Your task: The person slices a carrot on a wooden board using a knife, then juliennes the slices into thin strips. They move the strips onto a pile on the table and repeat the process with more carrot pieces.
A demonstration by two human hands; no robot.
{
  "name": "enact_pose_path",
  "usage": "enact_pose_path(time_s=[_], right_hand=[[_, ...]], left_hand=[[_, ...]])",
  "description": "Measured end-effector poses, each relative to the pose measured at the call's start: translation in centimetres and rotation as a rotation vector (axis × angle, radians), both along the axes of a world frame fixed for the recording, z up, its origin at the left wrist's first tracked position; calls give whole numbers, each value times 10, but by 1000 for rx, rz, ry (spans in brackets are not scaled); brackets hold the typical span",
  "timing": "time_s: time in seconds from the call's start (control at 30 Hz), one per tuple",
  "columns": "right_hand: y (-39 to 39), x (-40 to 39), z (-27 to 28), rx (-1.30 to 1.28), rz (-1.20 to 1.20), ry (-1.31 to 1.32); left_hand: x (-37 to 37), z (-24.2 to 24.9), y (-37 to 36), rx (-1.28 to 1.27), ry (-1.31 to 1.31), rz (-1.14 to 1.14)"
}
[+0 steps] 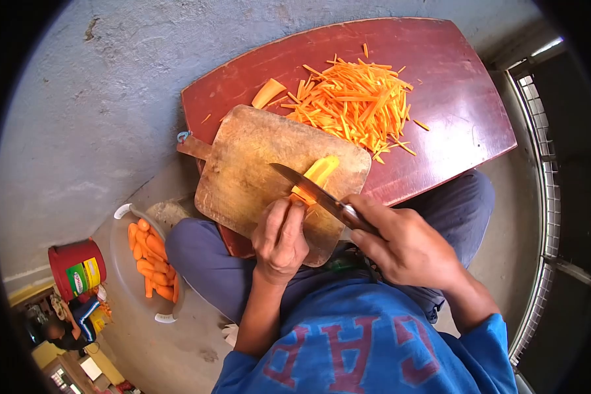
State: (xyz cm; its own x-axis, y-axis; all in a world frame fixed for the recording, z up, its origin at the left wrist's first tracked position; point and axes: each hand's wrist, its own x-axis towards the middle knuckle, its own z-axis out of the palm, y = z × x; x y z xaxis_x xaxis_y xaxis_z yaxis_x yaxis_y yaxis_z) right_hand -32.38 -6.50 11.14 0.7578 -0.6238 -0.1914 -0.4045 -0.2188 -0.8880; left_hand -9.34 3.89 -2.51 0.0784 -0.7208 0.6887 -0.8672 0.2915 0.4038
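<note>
My right hand (404, 243) is closed round the handle of a kitchen knife (314, 190). Its blade lies across a piece of carrot (321, 171) on the worn wooden cutting board (249, 157). Fingers of my left hand (280, 240) press together on the near end of that carrot, close to the blade; their tips are partly hidden. Beyond the board's far edge, a heap of carrot sticks (358, 105) is piled on the red table (453, 79). A thick carrot chunk (267, 93) rests left of the heap.
A clear tub (122, 256) holding several peeled carrots (152, 253) stands on the floor at left. Behind it is a red bucket (77, 268). A person (69, 328) is at far lower left. A wall (125, 85) borders the table's far side; a metal grille (544, 177) is at right.
</note>
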Motion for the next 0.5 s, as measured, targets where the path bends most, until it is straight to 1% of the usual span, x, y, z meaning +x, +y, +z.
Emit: enact_pose_path(time_s=[0.1,0.3,0.4,0.5], right_hand=[[1,-12,16,13,19,-52],[9,-15,23,60,39,35],[9,-9,12,10,58,17],[5,8,-12,-26,84,-7]], left_hand=[[0,1,-2,-13,-1,1],[0,3,-2,-17,-20,0],[-1,6,-1,-12,-39,7],[-1,4,-3,-35,-47,6]])
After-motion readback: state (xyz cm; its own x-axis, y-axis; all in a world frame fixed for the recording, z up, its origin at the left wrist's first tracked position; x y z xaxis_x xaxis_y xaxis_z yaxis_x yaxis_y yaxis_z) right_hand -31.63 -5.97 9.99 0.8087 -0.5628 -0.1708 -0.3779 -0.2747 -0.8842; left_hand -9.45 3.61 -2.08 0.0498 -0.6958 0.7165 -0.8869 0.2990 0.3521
